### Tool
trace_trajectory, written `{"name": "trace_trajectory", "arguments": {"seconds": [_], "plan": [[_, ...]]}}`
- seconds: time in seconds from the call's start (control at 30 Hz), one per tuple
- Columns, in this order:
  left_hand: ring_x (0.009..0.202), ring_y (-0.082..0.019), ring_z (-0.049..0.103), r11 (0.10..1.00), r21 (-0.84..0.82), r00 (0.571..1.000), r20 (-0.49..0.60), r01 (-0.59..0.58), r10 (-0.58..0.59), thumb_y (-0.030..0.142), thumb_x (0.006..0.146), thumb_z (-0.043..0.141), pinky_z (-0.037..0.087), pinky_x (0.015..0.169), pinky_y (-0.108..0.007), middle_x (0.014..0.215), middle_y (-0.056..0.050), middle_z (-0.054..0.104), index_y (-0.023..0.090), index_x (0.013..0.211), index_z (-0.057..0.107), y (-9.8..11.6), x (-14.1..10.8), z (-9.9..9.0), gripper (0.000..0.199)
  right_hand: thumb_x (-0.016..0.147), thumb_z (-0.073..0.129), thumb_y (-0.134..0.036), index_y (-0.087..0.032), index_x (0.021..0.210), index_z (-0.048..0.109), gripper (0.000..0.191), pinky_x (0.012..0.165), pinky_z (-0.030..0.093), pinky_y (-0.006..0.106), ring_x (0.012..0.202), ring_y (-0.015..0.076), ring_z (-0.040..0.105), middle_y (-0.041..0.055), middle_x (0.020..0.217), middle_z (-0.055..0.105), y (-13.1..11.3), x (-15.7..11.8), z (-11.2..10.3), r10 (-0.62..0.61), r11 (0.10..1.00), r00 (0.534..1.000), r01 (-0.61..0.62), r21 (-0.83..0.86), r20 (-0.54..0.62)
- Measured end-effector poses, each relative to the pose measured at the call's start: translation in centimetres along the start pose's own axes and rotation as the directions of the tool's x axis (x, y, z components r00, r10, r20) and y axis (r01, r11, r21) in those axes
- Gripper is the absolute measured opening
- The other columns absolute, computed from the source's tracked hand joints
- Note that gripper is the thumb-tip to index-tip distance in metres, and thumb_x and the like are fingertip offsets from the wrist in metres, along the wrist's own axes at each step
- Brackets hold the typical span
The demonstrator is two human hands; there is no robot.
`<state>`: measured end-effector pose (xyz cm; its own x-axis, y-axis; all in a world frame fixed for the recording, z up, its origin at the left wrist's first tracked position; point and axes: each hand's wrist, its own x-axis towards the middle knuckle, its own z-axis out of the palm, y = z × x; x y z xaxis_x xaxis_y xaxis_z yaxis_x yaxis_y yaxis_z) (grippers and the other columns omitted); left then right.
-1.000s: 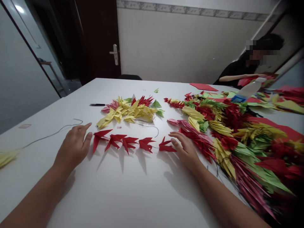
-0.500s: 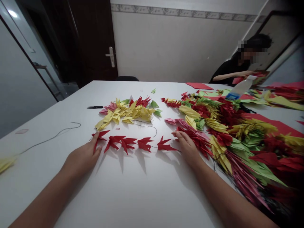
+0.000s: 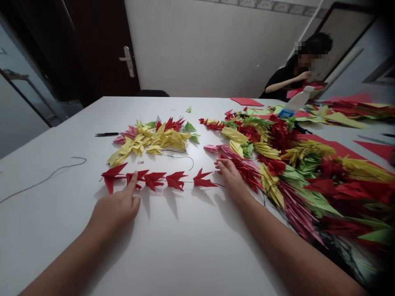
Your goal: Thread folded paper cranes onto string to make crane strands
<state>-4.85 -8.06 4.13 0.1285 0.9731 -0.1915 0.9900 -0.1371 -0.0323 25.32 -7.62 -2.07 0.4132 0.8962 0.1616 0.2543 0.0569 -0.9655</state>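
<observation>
Left hand (image 3: 115,211) pins 5 strung red paper cranes (image 3: 154,180) fingertip-down; right hand (image 3: 231,179) lies open beside them.

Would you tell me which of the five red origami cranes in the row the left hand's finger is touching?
The second crane from the left, under the forefinger of the left hand; the other four are not touched.

Left hand (image 3: 115,209), right hand (image 3: 231,179), both open

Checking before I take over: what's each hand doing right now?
Left hand: open, index finger on a red paper crane, not gripping.
Right hand: open, holding nothing, beside a pile of red cranes.
</observation>
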Motion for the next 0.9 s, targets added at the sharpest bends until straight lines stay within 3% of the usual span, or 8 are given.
{"name": "trace_trajectory", "arguments": {"seconds": [0.17,0.33,0.43,0.53,0.73,0.9], "plan": [[0.065,-0.028,0.060,0.999,0.027,0.996,-0.082,-0.045,0.047,0.027,0.083,0.024,0.033,0.049,-0.031,0.072,-0.011,0.065,0.010,0.142,0.015,0.3,0.8,0.2,0.062,0.069,0.049,-0.062,-0.016,0.098,0.049,0.054,0.086,0.039,0.037,0.094,0.0203,0.051,0.0082,0.101,0.054,0.1,0.2,0.0,0.000,1.000,0.999,0.000,0.015,0.042],[0.057,-0.023,0.058,0.994,0.105,0.977,-0.206,-0.027,0.049,0.032,0.084,0.022,0.034,0.051,-0.029,0.062,-0.005,0.061,0.008,0.142,0.011,1.8,-1.2,0.1,0.063,0.070,0.048,-0.061,-0.017,0.095,0.049,0.051,0.085,0.040,0.036,0.092,0.0198,0.051,0.0078,0.100,0.054,0.1,0.3,-0.1,0.000,1.000,0.998,-0.001,0.011,0.060],[0.057,-0.022,0.058,0.981,0.162,0.975,-0.176,-0.105,0.133,0.030,0.083,0.023,0.036,0.054,-0.030,0.058,-0.005,0.060,0.005,0.141,0.011,3.3,-2.0,0.6,0.064,0.072,0.047,-0.059,-0.017,0.096,0.050,0.049,0.085,0.039,0.036,0.093,0.0195,0.051,0.0073,0.100,0.054,0.4,0.3,-0.1,-0.013,1.000,0.997,0.012,0.002,0.074],[0.057,-0.022,0.058,0.980,0.145,0.977,-0.143,-0.137,0.158,0.027,0.082,0.025,0.037,0.055,-0.030,0.061,-0.005,0.062,0.004,0.140,0.014,4.2,-1.2,1.5,0.064,0.074,0.046,-0.058,-0.016,0.097,0.050,0.048,0.087,0.038,0.036,0.095,0.0193,0.050,0.0071,0.099,0.055,0.5,0.4,-0.2,-0.029,1.000,0.996,0.029,-0.003,0.084],[0.060,-0.024,0.059,0.987,0.115,0.946,-0.290,-0.115,0.144,0.034,0.082,0.028,0.040,0.059,-0.032,0.064,-0.008,0.062,0.009,0.140,0.021,4.6,1.6,2.1,0.063,0.073,0.045,-0.058,-0.016,0.095,0.050,0.048,0.085,0.038,0.036,0.092,0.0194,0.050,0.0077,0.097,0.055,0.2,0.3,-0.2,-0.059,0.998,0.994,0.061,-0.018,0.094],[0.059,-0.025,0.059,0.986,0.124,0.929,-0.342,-0.108,0.145,0.031,0.083,0.027,0.039,0.058,-0.032,0.063,-0.008,0.061,0.008,0.140,0.020,5.2,1.3,2.3,0.062,0.074,0.044,-0.057,-0.015,0.095,0.050,0.047,0.085,0.038,0.035,0.093,0.0195,0.050,0.0080,0.098,0.056,0.0,0.1,-0.4,-0.064,0.996,0.993,0.070,-0.049,0.102]]}}
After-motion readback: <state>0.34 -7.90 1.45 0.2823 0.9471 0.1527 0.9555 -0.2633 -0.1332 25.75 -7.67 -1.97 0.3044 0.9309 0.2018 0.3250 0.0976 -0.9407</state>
